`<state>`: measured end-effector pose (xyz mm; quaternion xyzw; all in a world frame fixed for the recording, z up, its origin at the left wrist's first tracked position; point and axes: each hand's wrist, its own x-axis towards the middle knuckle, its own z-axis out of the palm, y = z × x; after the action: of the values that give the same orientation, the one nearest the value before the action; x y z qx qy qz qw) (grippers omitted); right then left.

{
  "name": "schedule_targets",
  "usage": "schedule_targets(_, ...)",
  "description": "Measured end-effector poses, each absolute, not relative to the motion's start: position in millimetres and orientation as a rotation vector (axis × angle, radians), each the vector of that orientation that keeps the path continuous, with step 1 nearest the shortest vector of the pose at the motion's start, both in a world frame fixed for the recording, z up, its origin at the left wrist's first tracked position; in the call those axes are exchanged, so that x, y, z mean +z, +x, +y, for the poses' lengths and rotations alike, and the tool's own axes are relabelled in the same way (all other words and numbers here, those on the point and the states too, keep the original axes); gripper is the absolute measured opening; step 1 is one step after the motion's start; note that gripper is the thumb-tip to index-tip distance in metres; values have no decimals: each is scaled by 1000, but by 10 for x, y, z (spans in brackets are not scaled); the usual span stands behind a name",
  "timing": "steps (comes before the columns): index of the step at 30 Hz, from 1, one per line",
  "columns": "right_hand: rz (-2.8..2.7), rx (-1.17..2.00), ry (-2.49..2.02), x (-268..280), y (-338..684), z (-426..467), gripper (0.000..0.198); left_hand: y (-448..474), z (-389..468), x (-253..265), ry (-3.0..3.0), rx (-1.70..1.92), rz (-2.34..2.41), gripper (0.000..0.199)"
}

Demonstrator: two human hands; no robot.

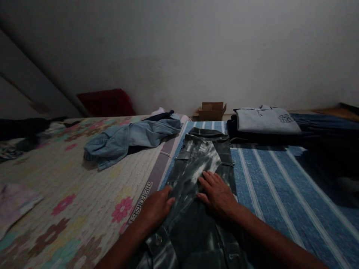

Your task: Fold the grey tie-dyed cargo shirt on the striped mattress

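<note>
A dark grey-green denim garment (193, 216) with pale, bleached-looking streaks lies folded lengthwise in front of me. Flaps, seams and metal buttons show on it; whether it is a jacket or trousers I cannot tell. My left hand (158, 205) rests at its left edge, thumb and forefinger apart, the other fingers mostly hidden. On top of the cloth, right of the middle, my right hand (217, 194) lies flat with its fingers stretched out. Under the garment is a blue cloth with white stripes (269, 183).
A crumpled light-blue denim piece (134, 136) lies left on the floral bedspread (92, 186). At the back right, a folded grey shirt (266, 121) tops a dark pile, beside more dark clothes (328, 160). An open cardboard box (211, 111) stands by the wall. Pink cloth (17, 205) lies far left.
</note>
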<state>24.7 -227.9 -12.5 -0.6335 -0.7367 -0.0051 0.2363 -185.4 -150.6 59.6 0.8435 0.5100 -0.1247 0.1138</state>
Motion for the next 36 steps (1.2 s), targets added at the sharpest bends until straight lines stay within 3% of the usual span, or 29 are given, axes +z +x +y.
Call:
schedule_targets(4, -2012, -13, -1749, -92, 233, -2313, 50, -1762, -1647, 747, 2593, -529, 1641, 18)
schedule_targets(12, -1972, -91, -1671, -10, 120, -2458, 44, -1049, -1458, 908, 2808, -202, 1172, 22)
schedule_targets(16, -1965, -85, -1650, -40, 162, -2592, 43, -476, -1189, 692, 2775, -55, 872, 25)
schedule_targets(19, -1943, -66, -1664, -114, 217, -2716, 42, -183, -1040, 422, 2762, 144, 902, 28)
schedule_targets(29, -1908, -34, -1701, -297, 247, -2860, 39, -111, -867, -18, 2792, 139, 915, 36)
schedule_targets(36, -2024, 42, -1680, -123, 387, -2848, 3, -85, -875, -46, 2845, 110, 947, 40)
